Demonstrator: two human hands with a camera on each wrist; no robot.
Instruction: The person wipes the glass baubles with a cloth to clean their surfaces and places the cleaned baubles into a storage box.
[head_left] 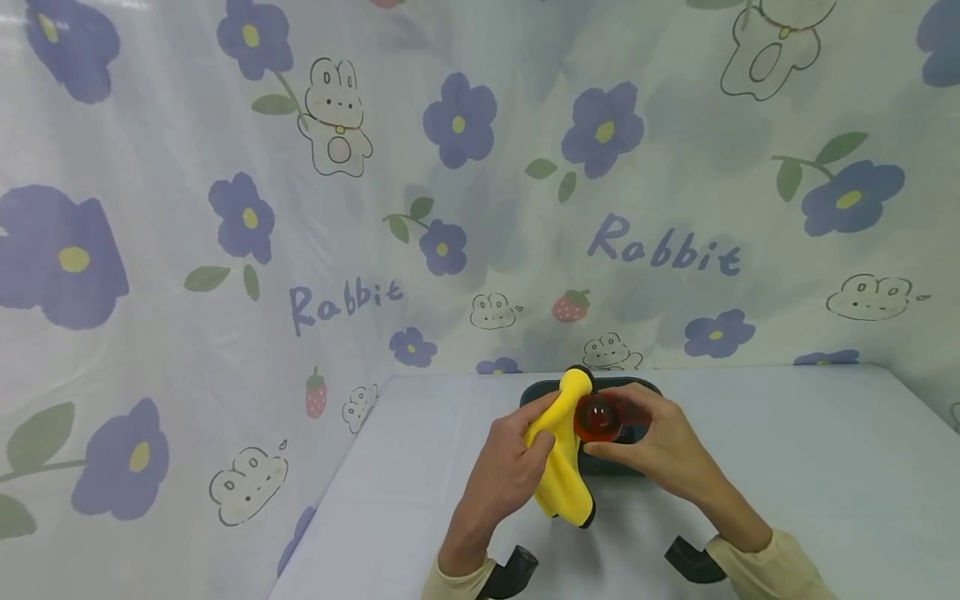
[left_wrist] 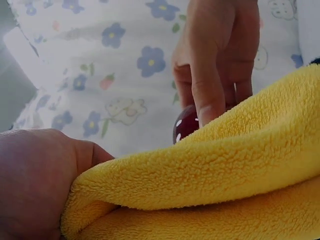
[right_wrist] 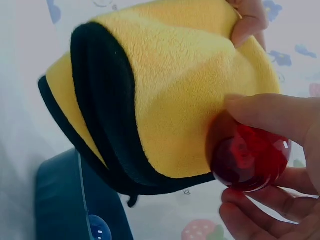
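My left hand (head_left: 504, 468) grips a folded yellow cloth (head_left: 564, 479) with dark edging, thumb on its near face. The cloth's plush folds fill the lower part of the left wrist view. Between the thumb and fingers of my right hand (head_left: 663, 437) is a clear red ball (head_left: 597, 417), glossy and see-through. In the right wrist view the red ball (right_wrist: 251, 157) sits right against the yellow cloth (right_wrist: 185, 85). Both hands are raised in front of a dark container (head_left: 611, 468), which they partly hide.
The dark container (right_wrist: 57, 200) stands on the white table (head_left: 420, 433), and a blue ball (right_wrist: 99, 228) lies inside it. A curtain (head_left: 517, 217) printed with flowers and rabbits hangs behind the table. Black wrist mounts (head_left: 513, 572) show near both sleeves.
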